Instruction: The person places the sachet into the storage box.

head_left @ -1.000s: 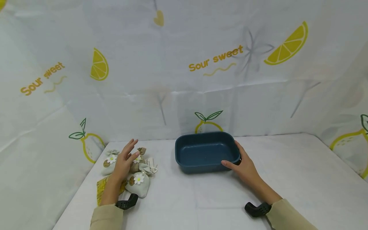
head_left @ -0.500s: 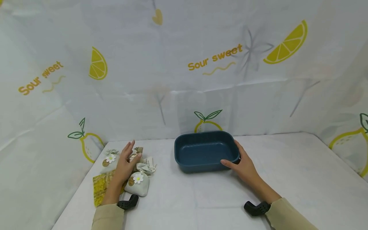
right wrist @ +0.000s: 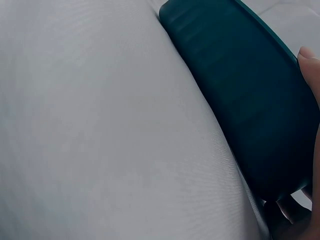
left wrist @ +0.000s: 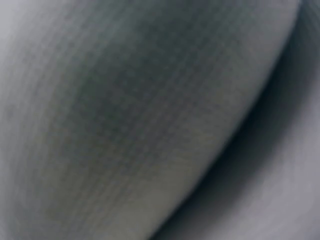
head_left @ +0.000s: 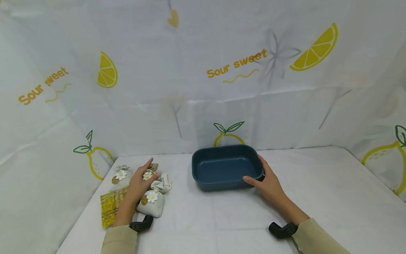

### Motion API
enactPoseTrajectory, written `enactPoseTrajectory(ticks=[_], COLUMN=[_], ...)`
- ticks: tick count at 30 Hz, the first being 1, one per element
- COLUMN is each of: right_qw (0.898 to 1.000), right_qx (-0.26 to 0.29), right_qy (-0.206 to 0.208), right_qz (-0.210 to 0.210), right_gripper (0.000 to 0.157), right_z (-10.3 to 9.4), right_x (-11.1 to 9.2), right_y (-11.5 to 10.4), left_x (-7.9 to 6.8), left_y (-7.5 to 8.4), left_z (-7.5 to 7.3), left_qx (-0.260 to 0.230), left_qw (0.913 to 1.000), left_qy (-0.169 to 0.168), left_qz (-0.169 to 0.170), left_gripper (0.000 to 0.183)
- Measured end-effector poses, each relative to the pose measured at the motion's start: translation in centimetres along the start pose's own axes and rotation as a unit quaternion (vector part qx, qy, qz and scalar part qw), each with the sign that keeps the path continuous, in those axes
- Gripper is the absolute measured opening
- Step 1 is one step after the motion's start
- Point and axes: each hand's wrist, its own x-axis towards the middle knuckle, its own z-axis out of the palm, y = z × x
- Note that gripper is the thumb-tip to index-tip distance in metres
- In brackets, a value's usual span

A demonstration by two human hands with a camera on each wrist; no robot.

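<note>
A dark blue rectangular basin (head_left: 219, 187) stands on the white-covered table, its inside bare. My right hand (head_left: 272, 187) grips its right end, the thumb over the front rim and the fingers behind the side. In the right wrist view that thumb (right wrist: 311, 70) lies at the basin's rim. My left hand (head_left: 137, 185) is over a group of small cloth sachets, thumb and index finger spread either side of a brown sachet (head_left: 147, 175) with a daisy. A pale sachet (head_left: 152, 206) lies in front of it, another pale sachet (head_left: 118, 184) to the left. The left wrist view is blurred pale cloth (left wrist: 125, 125).
A yellow patterned cloth piece (head_left: 109, 208) lies partly under my left forearm. White tags with string (head_left: 165, 180) lie beside the sachets. A white curtain with lemon prints (head_left: 177, 70) hangs behind the table. Each wrist wears a black camera strap (head_left: 283, 231).
My left hand has come down toward the brown sachet, its thumb moving right and its fingers now apart around it. The right hand and the basin have stayed in place.
</note>
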Motion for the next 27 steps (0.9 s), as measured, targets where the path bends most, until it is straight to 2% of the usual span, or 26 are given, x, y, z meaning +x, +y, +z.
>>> enactPoseTrajectory(ticks=[4,10,23,27], right_qw=[1.000,1.000,1.000,1.000], right_qx=[-0.001,0.002,0.007,0.004], right_qy=[0.001,0.003,0.002,0.004], right_qz=[0.000,-0.001,-0.004,-0.006], right_gripper=[0.106,0.105,0.105,0.105], right_z=[-0.05,-0.05,-0.03,-0.05], right_x=[0.00,-0.04,-0.04,-0.03], right_y=[0.04,0.01,-0.02,-0.08], left_x=[0.02,-0.13,-0.19,-0.02], left_y=[0.01,0.20,0.44,0.58], left_z=[0.26,0.44,-0.05,-0.19], left_qx=[0.001,-0.032,-0.047,-0.045], left_qw=[0.9999,0.9968,0.9909,0.9867], left_qy=[0.016,0.070,0.124,0.155], left_qz=[-0.001,-0.022,-0.023,-0.016], left_gripper=[0.058,0.041,0.044,0.042])
